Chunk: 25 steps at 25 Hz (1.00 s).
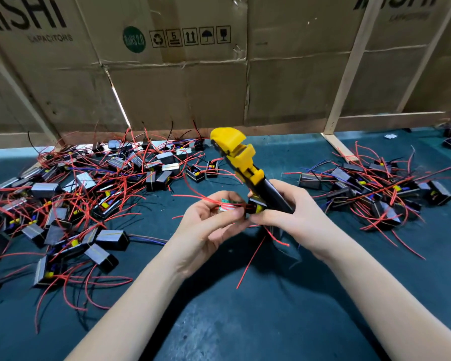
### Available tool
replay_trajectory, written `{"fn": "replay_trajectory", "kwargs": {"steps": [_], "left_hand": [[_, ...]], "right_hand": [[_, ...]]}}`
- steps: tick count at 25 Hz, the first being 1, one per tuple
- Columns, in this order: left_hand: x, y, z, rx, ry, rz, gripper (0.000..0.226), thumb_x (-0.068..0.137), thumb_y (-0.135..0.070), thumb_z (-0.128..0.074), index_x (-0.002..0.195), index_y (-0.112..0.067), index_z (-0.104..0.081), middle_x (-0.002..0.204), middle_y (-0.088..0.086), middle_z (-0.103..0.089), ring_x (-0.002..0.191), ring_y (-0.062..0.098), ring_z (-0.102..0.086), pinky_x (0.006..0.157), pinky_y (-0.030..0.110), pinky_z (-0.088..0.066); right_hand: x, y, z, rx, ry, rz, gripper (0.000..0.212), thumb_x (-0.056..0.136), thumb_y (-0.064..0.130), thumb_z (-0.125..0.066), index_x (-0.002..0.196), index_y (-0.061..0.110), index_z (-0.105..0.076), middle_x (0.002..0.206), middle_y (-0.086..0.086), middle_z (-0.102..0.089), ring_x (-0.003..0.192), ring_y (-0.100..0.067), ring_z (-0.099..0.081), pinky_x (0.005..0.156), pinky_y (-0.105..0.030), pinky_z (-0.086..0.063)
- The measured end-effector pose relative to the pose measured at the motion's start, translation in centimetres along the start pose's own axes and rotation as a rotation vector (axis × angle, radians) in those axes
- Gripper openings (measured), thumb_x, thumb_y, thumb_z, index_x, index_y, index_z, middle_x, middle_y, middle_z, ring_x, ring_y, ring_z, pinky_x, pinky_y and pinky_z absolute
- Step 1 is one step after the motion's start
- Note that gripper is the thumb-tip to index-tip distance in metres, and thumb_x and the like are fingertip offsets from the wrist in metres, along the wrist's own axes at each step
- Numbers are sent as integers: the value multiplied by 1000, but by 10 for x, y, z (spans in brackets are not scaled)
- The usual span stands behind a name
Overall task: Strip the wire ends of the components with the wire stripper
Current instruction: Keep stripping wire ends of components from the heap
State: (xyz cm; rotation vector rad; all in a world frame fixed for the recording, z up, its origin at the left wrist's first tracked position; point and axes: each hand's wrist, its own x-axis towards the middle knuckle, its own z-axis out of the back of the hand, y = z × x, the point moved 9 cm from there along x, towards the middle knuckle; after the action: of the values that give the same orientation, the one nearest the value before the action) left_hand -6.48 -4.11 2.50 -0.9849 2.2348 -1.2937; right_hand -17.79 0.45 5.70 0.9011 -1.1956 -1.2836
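My right hand [294, 217] grips the black handles of a yellow-and-black wire stripper [241, 158], whose yellow head points up and away from me. My left hand [206, 225] holds a small component [228, 205] with a green top, just left of the stripper's handles. Red wires [253, 254] from the component run between my hands and hang down toward the mat. Part of the component is hidden by my fingers.
A big heap of black box components with red wires [71, 199] covers the left of the dark green mat [245, 321]. A smaller heap [375, 194] lies to the right. Cardboard boxes [182, 74] and a pale wooden post [346, 82] stand along the back.
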Motion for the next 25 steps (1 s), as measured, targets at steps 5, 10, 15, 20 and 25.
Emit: {"fn": "replay_trajectory", "kwargs": {"steps": [5, 10, 15, 20, 25], "left_hand": [[-3, -3, -3, 73, 53, -32, 23, 79, 4, -67, 95, -12, -72, 87, 7, -69, 81, 13, -69, 79, 24, -57], [-3, -12, 1, 255, -23, -147, 17, 80, -6, -72, 95, -14, -73, 88, 5, -69, 79, 14, -67, 75, 25, -56], [-5, -30, 9, 624, -95, -288, 18, 78, -10, -77, 95, -11, -71, 82, 2, -70, 73, 12, -65, 73, 21, -54], [-12, -66, 40, 1076, -344, -415, 21, 77, 1, -77, 90, -16, -73, 78, -4, -72, 69, 5, -65, 77, 24, -53], [-32, -100, 113, 1437, -825, -156, 89, 85, -12, -72, 155, -14, -18, 117, 24, -62, 104, 38, -59, 95, 43, -43]], "right_hand": [[1, -5, 19, 84, -169, -27, 21, 60, 18, -66, 81, 15, -65, 79, 0, -61, 76, -11, -55, 72, -23, -44], [2, -7, 27, 124, -246, -21, 15, 59, 17, -66, 74, 17, -67, 72, 10, -65, 69, -6, -59, 68, -13, -47], [3, -9, 27, 75, -292, -37, 13, 57, 19, -66, 70, 21, -66, 77, 0, -63, 74, -15, -54, 72, -31, -42], [1, -11, 48, 70, -386, -43, 14, 58, 21, -63, 72, 20, -66, 78, 3, -63, 73, -12, -55, 73, -31, -43], [-1, -24, 59, 155, -431, -114, 21, 60, 22, -63, 77, 11, -65, 75, -3, -60, 72, -18, -52, 63, -31, -39]]}}
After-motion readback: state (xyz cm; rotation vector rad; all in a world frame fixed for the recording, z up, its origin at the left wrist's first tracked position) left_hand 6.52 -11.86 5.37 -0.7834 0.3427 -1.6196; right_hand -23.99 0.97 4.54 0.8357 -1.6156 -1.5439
